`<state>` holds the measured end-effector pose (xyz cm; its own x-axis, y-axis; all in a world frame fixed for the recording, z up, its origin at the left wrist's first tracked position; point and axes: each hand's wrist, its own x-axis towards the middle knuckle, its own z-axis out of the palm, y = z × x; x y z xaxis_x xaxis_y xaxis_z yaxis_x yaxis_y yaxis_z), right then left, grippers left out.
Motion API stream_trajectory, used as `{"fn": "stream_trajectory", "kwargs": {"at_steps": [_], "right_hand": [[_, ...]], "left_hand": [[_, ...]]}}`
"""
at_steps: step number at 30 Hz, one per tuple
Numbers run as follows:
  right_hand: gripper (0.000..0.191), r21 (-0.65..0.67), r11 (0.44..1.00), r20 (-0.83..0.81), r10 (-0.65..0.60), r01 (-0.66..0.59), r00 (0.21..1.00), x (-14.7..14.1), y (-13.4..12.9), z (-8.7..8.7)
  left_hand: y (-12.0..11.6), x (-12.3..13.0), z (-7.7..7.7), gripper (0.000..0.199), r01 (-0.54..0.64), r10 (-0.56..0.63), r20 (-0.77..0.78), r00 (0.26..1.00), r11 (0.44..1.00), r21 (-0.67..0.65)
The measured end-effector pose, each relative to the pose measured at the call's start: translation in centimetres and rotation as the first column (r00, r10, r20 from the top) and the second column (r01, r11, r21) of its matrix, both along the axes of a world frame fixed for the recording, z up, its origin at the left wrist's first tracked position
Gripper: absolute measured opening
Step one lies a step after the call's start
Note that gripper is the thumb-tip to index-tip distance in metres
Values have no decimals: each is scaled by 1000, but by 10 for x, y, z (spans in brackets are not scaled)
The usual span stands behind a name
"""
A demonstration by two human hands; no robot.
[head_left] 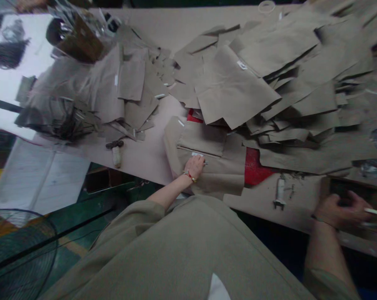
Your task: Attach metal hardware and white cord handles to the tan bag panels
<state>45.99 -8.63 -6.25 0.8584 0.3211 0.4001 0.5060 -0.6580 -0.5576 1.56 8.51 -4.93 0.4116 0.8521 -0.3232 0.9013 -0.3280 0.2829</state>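
Your left hand [195, 166], frame centre, rests on the tan fabric panel [218, 167], fingers curled; can't tell if they grip anything. Your right hand [341, 210], lower right, is at the brown box [325, 188], fingers bent, blurred; can't tell their hold.

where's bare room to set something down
Bare beige tabletop shows between the left beige fabric pile and the flat beige fabric panel, and along the far middle edge. The large beige fabric heap at right is crowded.
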Motion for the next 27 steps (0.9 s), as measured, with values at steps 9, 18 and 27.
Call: {"fn": "stream_trajectory", "kwargs": {"at_steps": [9,18,27], "right_hand": [[35,83,396,-399,854,-914,334,-259,152,17],[29,-262,195,-564,764,-945,313,-315,186,5],[27,-253,215,-559,763,-943,324,-320,185,0]], "left_hand": [[46,-48,-3,17,76,-88,112,990,991,107],[54,-59,-23,18,103,-128,191,973,986,135],[60,-62,-20,23,171,-186,142,972,979,112]]}}
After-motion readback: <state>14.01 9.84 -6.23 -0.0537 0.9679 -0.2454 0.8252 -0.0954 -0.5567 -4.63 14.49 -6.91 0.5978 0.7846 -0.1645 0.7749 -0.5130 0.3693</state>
